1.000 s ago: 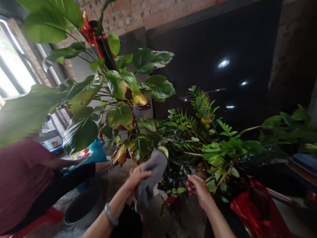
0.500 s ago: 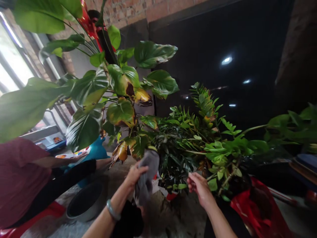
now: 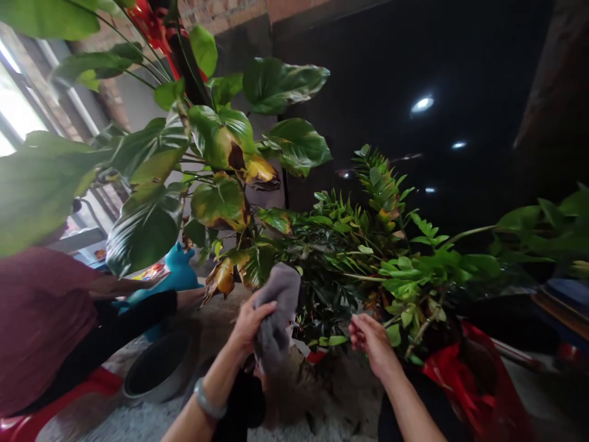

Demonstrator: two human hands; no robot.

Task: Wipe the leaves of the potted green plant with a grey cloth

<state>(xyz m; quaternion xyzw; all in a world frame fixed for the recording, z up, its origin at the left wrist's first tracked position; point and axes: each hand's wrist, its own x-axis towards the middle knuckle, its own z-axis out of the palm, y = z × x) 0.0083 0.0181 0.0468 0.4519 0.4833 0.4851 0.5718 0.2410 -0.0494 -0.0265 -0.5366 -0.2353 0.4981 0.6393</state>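
A crumpled grey cloth (image 3: 278, 313) hangs from my left hand (image 3: 247, 322), its thumb lying over the fabric. The cloth covers part of the low dark-leaved plant (image 3: 322, 294) behind it. To the right, my right hand (image 3: 372, 344) is closed with thumb and fingertips together; whatever is between them, if anything, is too small to make out. It is in front of the green foliage (image 3: 409, 276), near a green leaf (image 3: 331, 341) low down. Above my left hand stands a large-leaved plant (image 3: 221, 199) with yellow and brown patches on its leaves.
At the left a person in a maroon shirt (image 3: 41, 319) sits on a red stool (image 3: 87, 390). Beside them are a grey tub (image 3: 159, 368) and a blue animal figure (image 3: 179, 273). Red wrapping (image 3: 478, 380) lies at lower right, and a dark glossy panel (image 3: 368, 80) stands behind.
My left hand has raised the cloth slightly and turned it, so more of its broad side shows. My right hand has stayed nearly in place. The view has shifted a little.
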